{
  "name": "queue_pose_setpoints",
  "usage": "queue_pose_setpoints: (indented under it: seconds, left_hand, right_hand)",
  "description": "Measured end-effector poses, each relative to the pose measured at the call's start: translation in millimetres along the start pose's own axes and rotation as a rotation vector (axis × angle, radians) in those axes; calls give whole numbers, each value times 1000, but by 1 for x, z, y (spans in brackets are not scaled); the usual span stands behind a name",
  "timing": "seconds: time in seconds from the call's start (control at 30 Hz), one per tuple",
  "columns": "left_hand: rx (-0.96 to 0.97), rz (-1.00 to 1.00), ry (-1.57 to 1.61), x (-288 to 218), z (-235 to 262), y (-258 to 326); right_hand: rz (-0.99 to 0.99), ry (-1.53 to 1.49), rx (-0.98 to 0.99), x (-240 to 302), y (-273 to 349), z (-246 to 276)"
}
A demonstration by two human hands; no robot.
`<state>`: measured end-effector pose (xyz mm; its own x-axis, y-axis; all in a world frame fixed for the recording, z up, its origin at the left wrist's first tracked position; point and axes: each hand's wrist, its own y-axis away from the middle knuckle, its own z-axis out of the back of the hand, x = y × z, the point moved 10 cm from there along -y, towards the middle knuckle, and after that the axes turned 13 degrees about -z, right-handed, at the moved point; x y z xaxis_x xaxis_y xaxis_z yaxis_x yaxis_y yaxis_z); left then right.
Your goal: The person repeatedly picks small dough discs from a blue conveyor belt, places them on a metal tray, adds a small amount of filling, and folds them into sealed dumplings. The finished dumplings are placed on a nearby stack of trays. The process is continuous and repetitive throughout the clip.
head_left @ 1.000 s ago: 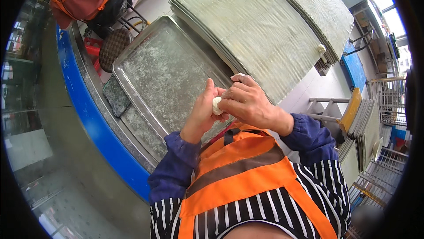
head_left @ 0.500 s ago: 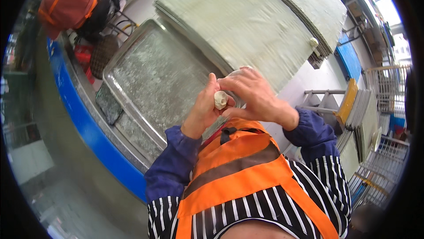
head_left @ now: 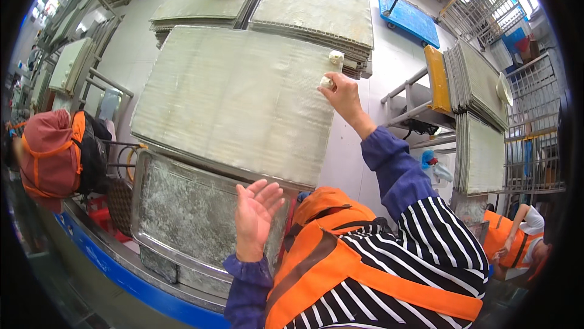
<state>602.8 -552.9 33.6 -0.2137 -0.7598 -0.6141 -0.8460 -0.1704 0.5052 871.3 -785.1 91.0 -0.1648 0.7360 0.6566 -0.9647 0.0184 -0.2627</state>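
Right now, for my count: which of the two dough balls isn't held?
The farther dough ball, at the far right corner of the pale board; the nearer dough ball is held by the right hand.

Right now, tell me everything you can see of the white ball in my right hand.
The ball is white and roundish, with a soft, doughy look. Your right hand pinches it, hiding part of it. It is near the right edge of the pale board, nearer you than a second ball, with a gap between. Whether it rests on the board or is held above, I can't tell.
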Motion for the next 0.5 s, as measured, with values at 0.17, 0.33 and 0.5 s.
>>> queue_pose_setpoints:
  seconds: [0.17, 0.33, 0.5]
  left_hand:
    - [-73, -4, -42, 2, 14, 4]
    - [-85, -24, -13, 4, 24, 2]
    - [-126, -26, -2, 6, 35, 3]
  right_hand:
    - [-49, 25, -26, -24, -23, -13]
    - [6, 114, -41, -22, -25, -16]
    - [-153, 33, -33, -36, -43, 13]
